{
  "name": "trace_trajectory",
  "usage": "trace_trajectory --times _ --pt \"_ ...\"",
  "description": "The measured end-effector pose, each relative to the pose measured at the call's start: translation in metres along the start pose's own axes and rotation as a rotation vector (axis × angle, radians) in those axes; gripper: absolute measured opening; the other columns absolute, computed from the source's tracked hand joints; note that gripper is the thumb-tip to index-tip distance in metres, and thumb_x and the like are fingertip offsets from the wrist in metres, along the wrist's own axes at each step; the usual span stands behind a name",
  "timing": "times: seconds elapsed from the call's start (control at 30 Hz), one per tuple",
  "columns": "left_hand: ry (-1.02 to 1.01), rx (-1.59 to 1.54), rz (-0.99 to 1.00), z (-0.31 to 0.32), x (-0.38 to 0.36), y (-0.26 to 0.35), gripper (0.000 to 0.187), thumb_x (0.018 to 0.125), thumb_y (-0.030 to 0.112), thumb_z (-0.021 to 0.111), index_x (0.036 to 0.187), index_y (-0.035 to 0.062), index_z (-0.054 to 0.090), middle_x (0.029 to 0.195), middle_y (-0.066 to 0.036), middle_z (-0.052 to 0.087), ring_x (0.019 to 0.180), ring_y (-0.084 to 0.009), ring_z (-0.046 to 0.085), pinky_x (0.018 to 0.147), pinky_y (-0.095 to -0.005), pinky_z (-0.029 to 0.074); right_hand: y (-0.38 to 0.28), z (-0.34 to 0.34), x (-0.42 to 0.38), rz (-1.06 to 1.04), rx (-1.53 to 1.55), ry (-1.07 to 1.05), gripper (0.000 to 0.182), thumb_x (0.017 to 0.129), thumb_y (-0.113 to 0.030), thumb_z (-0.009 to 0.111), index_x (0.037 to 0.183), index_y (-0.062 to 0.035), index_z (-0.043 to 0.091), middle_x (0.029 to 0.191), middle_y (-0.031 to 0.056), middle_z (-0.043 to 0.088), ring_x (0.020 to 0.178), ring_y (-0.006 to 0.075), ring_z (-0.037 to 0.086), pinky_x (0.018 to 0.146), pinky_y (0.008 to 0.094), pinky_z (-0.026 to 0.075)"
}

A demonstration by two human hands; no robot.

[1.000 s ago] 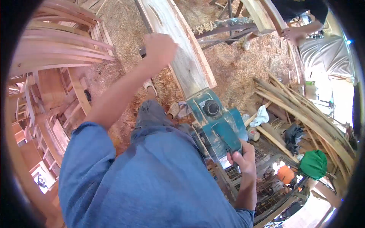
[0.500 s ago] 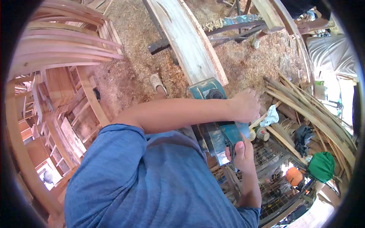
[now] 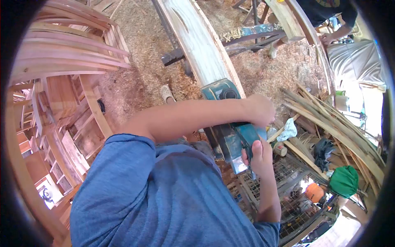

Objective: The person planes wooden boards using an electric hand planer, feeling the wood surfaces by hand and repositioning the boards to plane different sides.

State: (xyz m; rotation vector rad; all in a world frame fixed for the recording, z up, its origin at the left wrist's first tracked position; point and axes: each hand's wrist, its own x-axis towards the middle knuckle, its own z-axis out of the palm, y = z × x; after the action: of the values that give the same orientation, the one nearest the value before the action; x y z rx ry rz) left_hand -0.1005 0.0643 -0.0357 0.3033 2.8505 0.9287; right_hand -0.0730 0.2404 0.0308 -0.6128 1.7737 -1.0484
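A teal electric planer [image 3: 218,87] rests on a long, pale wooden plank [image 3: 193,43]. My right hand [image 3: 259,158] is wrapped around the planer's rear handle, with the thumb on top. Across the middle of the tool lies my left forearm, hiding part of its body. My left hand [image 3: 262,110] is curled closed on the planer's right side; its fingers are slightly blurred and what they grip is hidden. The plank's streaked top runs away from the planer's front, toward the top of the view.
A dark trestle [image 3: 175,56] supports the plank over a shaving-covered floor. Stacked curved timbers [image 3: 74,45] stand left. On the right are loose wood strips [image 3: 333,131], a wire-mesh rack [image 3: 284,181], a green bag [image 3: 345,181] and another person's arm [image 3: 339,33].
The planer and both my hands have shifted slightly up and left in the view. The surroundings have shifted a little too. Another person's arm and hand show more at upper right.
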Motion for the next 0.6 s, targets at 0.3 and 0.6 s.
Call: trace_trajectory --times 0.3,0.6 --pt "-0.048 0.03 -0.05 -0.033 -0.009 -0.061 0.028 0.086 0.024 0.058 0.096 0.0052 0.076 0.096 -0.017 0.074 0.09 -0.0377 0.071 0.078 -0.0505 0.056 -0.039 0.034 0.054 -0.003 0.008 0.034 0.049 0.105 -0.049 0.046 0.09 -0.0033 0.054 0.061 0.0017 0.054 0.047 0.0084 0.051 0.044 0.0255 0.04" --pt "-0.02 -0.111 -0.133 -0.111 -0.043 -0.129 0.039 0.1 0.035 0.048 0.105 0.0032 0.07 0.103 -0.02 0.071 0.098 -0.0402 0.067 0.087 -0.0517 0.051 -0.091 0.074 0.136 -0.082 -0.038 0.024 0.057 0.107 -0.052 0.037 0.089 -0.0002 0.054 0.057 0.0044 0.053 0.042 0.0109 0.049 0.041 0.0273 0.039"
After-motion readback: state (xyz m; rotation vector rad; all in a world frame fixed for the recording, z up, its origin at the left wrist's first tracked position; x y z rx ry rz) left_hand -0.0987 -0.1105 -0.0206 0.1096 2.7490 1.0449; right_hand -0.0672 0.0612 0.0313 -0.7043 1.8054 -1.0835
